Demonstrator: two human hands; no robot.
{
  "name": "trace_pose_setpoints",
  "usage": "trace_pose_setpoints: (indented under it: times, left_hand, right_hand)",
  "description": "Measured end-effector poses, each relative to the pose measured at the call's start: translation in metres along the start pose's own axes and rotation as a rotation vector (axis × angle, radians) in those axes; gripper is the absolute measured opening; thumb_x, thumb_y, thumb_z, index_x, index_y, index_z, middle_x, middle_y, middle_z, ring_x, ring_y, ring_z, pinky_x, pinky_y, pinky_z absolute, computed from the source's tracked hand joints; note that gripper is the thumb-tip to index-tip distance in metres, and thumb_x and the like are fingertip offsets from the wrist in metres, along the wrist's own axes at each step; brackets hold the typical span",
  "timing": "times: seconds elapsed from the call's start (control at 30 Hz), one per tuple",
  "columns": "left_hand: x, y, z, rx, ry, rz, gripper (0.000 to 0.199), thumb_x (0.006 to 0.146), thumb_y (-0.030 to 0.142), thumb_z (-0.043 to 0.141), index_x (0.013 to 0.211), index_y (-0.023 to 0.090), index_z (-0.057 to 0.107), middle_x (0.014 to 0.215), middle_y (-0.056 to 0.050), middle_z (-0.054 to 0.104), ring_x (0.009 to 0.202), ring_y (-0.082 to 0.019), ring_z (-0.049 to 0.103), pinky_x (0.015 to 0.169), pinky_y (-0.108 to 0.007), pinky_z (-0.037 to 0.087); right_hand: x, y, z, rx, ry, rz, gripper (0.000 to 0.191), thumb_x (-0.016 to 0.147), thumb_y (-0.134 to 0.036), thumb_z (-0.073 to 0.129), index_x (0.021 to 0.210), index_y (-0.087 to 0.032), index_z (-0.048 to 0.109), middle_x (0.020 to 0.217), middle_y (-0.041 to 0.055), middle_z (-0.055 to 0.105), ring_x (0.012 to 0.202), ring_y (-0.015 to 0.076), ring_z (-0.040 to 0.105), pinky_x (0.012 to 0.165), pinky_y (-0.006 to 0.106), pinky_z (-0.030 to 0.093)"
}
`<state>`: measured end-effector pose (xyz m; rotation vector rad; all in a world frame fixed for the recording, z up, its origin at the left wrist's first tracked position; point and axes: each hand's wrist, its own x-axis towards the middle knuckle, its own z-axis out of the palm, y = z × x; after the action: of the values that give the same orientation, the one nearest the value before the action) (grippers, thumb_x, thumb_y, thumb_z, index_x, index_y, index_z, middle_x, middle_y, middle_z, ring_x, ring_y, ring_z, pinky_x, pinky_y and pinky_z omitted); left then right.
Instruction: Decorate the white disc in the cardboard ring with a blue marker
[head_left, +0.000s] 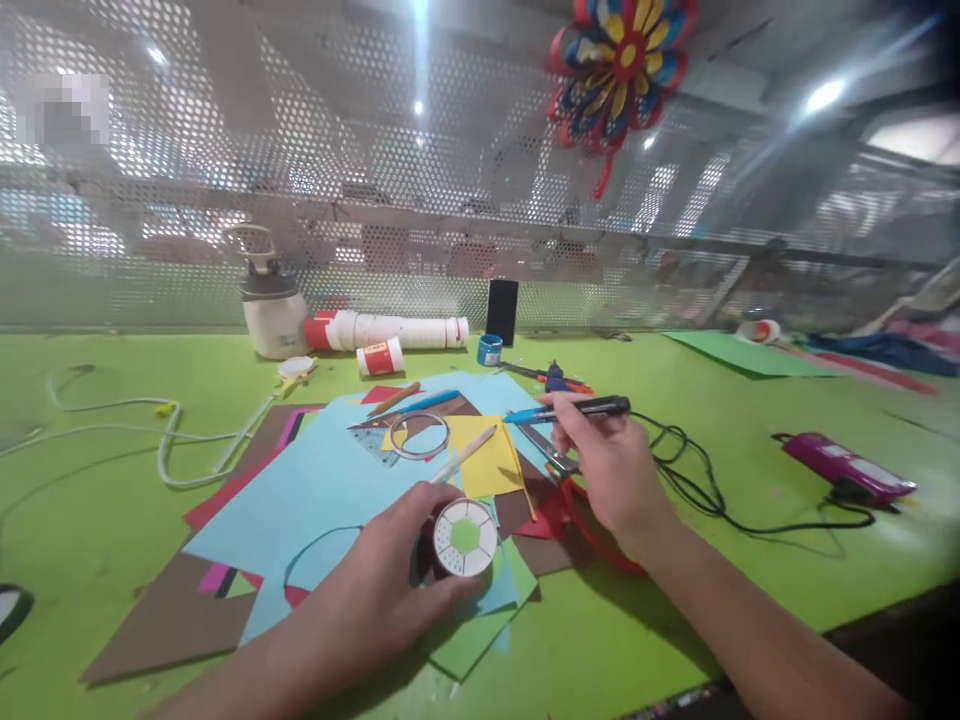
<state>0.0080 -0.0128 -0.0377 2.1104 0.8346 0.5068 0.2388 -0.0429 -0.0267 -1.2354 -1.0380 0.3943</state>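
My left hand [390,565] is closed around what looks like a paper cup [445,522], its round white base turned up towards me. The base carries black lines dividing it into sections, dots in several of them, and a green patch at the centre. Most of its side is hidden by my fingers. My right hand [619,475] grips a blue and black marker pen [555,411], its tip pointing left above the yellow paper [487,465], apart from the cup. Beyond my left hand a pale pointed stick [469,450] lies across the papers.
Light blue paper [292,520] and brown card [161,610] spread over the green table. A ring [418,417], a glue gun [555,378], stacked paper cups [397,331] and a jug [271,310] stand or lie beyond. A purple device [844,467] with a black cable is at right.
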Motion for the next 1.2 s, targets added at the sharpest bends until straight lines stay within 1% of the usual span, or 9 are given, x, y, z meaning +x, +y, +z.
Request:
trace_pose_setpoints:
  times: [0.1, 0.17, 0.3, 0.43, 0.57, 0.67, 0.83, 0.97, 1.2]
  left_hand:
    - [-0.001, 0.003, -0.001, -0.011, -0.006, 0.002, 0.038, 0.078, 0.025, 0.066, 0.115, 0.021, 0.058, 0.114, -0.007, 0.068, 0.102, -0.025, 0.063, 0.084, -0.036, 0.051]
    - [-0.001, 0.004, -0.002, -0.015, -0.014, -0.009, 0.036, 0.078, 0.025, 0.065, 0.114, 0.021, 0.059, 0.113, -0.007, 0.069, 0.101, -0.025, 0.064, 0.081, -0.035, 0.051]
    - [-0.002, 0.004, -0.003, -0.012, -0.02, -0.007, 0.037, 0.076, 0.024, 0.065, 0.113, 0.022, 0.061, 0.11, -0.006, 0.069, 0.099, -0.024, 0.064, 0.082, -0.034, 0.05]
    - [-0.001, 0.0, -0.002, -0.013, -0.028, -0.001, 0.037, 0.076, 0.025, 0.065, 0.112, 0.022, 0.061, 0.108, -0.005, 0.069, 0.096, -0.023, 0.064, 0.084, -0.035, 0.049]
    - [0.0, -0.002, 0.0, -0.033, -0.029, -0.006, 0.033, 0.077, 0.025, 0.064, 0.109, 0.022, 0.061, 0.101, -0.003, 0.069, 0.089, -0.021, 0.063, 0.081, -0.033, 0.048]
    - [0.002, -0.003, 0.0, -0.045, -0.041, -0.023, 0.03, 0.076, 0.024, 0.063, 0.106, 0.022, 0.061, 0.098, -0.002, 0.068, 0.087, -0.02, 0.062, 0.078, -0.031, 0.047]
    - [0.006, -0.005, -0.001, -0.026, -0.092, -0.067, 0.037, 0.071, 0.021, 0.064, 0.108, 0.024, 0.061, 0.102, -0.003, 0.065, 0.09, -0.022, 0.06, 0.08, -0.033, 0.047]
    - [0.009, -0.009, -0.002, -0.036, -0.141, -0.11, 0.047, 0.065, 0.02, 0.071, 0.111, 0.023, 0.06, 0.108, -0.004, 0.065, 0.095, -0.024, 0.059, 0.087, -0.035, 0.045]
    - [0.009, -0.015, -0.001, -0.062, -0.16, -0.119, 0.043, 0.067, 0.021, 0.071, 0.109, 0.023, 0.06, 0.105, -0.003, 0.064, 0.093, -0.023, 0.059, 0.084, -0.034, 0.045]
  right_hand:
    - [0.011, 0.006, -0.007, 0.003, 0.082, 0.005, 0.033, 0.086, -0.047, 0.067, 0.094, -0.015, 0.066, 0.058, -0.0058, 0.051, 0.054, 0.0103, 0.05, 0.054, 0.025, 0.043]
    - [0.022, 0.003, -0.013, -0.024, 0.099, 0.028, 0.028, 0.088, -0.041, 0.066, 0.096, -0.015, 0.063, 0.062, -0.006, 0.054, 0.055, 0.0095, 0.052, 0.056, 0.025, 0.046]
    - [0.062, -0.014, -0.018, -0.158, 0.044, 0.107, 0.02, 0.094, -0.031, 0.062, 0.103, -0.013, 0.063, 0.091, 0.0017, 0.066, 0.072, 0.012, 0.064, 0.066, 0.029, 0.056]
    - [0.126, -0.016, 0.004, -0.285, -0.011, 0.193, 0.031, 0.095, -0.034, 0.06, 0.12, -0.015, 0.06, 0.116, 0.0082, 0.064, 0.097, 0.0196, 0.066, 0.082, 0.039, 0.057]
    - [0.183, 0.009, 0.037, -0.398, -0.047, 0.282, 0.035, 0.094, -0.034, 0.061, 0.124, -0.015, 0.059, 0.123, 0.0099, 0.062, 0.103, 0.0219, 0.065, 0.086, 0.043, 0.056]
    - [0.208, 0.029, 0.054, -0.482, -0.068, 0.323, 0.036, 0.094, -0.034, 0.061, 0.125, -0.015, 0.058, 0.124, 0.0104, 0.062, 0.105, 0.0225, 0.064, 0.087, 0.043, 0.056]
    - [0.225, 0.05, 0.07, -0.595, -0.105, 0.334, 0.036, 0.094, -0.034, 0.061, 0.125, -0.016, 0.058, 0.125, 0.0103, 0.061, 0.105, 0.0227, 0.064, 0.088, 0.044, 0.056]
    - [0.23, 0.061, 0.077, -0.654, -0.122, 0.315, 0.036, 0.094, -0.034, 0.061, 0.124, -0.016, 0.059, 0.125, 0.0104, 0.061, 0.106, 0.023, 0.064, 0.088, 0.043, 0.055]
    - [0.239, 0.07, 0.079, -0.651, -0.113, 0.294, 0.035, 0.094, -0.034, 0.061, 0.124, -0.016, 0.059, 0.126, 0.01, 0.061, 0.106, 0.0233, 0.064, 0.089, 0.044, 0.055]
